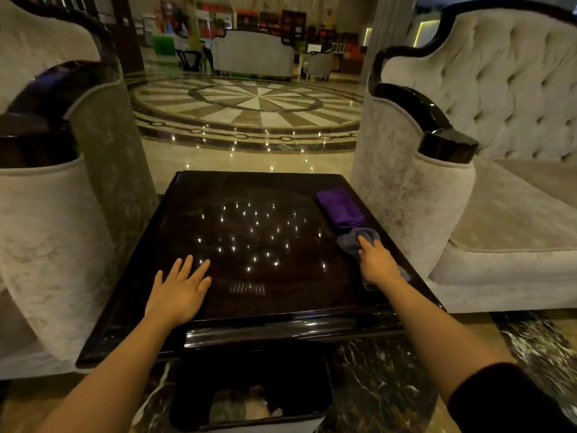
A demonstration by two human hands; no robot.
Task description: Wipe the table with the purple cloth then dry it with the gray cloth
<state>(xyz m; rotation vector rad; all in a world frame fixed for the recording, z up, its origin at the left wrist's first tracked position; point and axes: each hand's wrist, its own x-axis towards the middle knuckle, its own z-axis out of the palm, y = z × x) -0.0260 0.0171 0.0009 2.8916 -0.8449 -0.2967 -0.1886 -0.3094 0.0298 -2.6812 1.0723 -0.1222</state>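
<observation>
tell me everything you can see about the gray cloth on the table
The gray cloth is a soft, towel-like piece, bluish gray in this dim light, crumpled rather than folded. It lies on the dark glossy table near its right edge. The right hand rests on top of it, fingers pressing into the fabric, so its middle is hidden; a bit shows past the wrist. Its far end meets or slightly overlaps the folded purple cloth. The left hand lies flat on the table, away from it.

The dark glossy table (pixel 249 232) carries a purple cloth (pixel 340 207) touching a gray cloth (pixel 351 243).
</observation>
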